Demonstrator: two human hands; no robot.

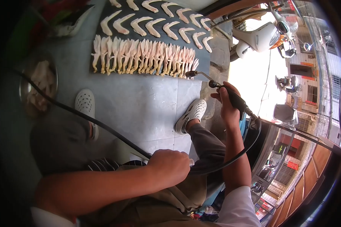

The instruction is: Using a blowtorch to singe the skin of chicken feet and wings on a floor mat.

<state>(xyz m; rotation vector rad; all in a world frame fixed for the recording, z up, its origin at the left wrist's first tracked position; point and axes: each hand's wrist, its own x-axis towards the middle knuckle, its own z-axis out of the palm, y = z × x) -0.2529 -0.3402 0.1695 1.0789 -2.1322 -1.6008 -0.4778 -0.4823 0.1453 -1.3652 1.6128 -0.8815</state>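
Observation:
My right hand (228,103) grips the black handle of a gas blowtorch (237,99). The torch's nozzle (191,74) points left, beside the near right end of a packed row of plucked poultry feet (147,56). No flame can be made out. My left hand (170,166) is closed in front of my lap around the black gas hose (125,143), with a small pale end of something showing by the fingers. Beyond the feet, rows of pale bent poultry wing pieces (153,27) lie on a dark board (203,61) on the floor.
A metal bowl (57,85) with pale meat pieces stands at the left. My feet, in white clogs (197,109), are on grey floor tiles near the board. A rough stone edge (218,54) runs along the right, with a white scooter (258,37) outside. The hose crosses before me.

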